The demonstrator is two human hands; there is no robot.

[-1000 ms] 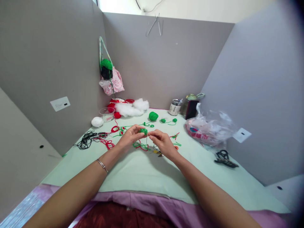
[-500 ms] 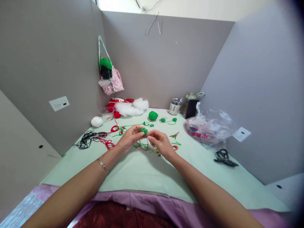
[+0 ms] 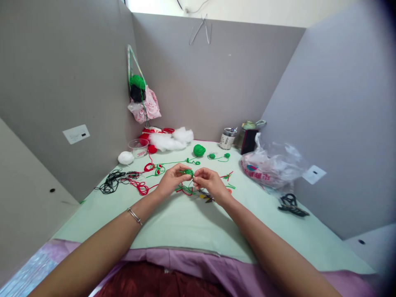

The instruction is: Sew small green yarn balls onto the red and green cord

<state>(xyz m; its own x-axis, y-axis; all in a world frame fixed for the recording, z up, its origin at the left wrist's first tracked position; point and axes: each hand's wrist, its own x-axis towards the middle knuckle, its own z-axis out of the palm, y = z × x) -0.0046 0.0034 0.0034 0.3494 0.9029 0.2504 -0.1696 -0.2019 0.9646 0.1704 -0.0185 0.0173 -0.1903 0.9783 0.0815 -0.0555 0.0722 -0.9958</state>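
Observation:
My left hand (image 3: pixel 173 180) pinches a small round green yarn piece (image 3: pixel 189 173) between thumb and fingers. Close against its right side, my right hand (image 3: pixel 210 184) has thumb and fingertips pressed together; what sits between them is too small to make out. A thin dark strand hangs below the green piece. Under the hands lie red and green yarn ends (image 3: pixel 185 189), partly covered by the fingers. A larger green yarn ball (image 3: pixel 199 150) rests beyond them, and two little green balls (image 3: pixel 211 156) joined by yarn lie to its right.
At left are tangled black yarn (image 3: pixel 111 181), red yarn (image 3: pixel 140 187), a white ball (image 3: pixel 126 157) and a clear tub (image 3: pixel 139 148). White stuffing (image 3: pixel 168 142) lies at the back. A pen tin (image 3: pixel 227 139), plastic bag (image 3: pixel 262 167) and black hair claw (image 3: pixel 292 206) stand rightward.
My right fingers have shifted slightly right and down beside the green piece. The left hand keeps its hold, turned a little. The whole view has shifted very slightly.

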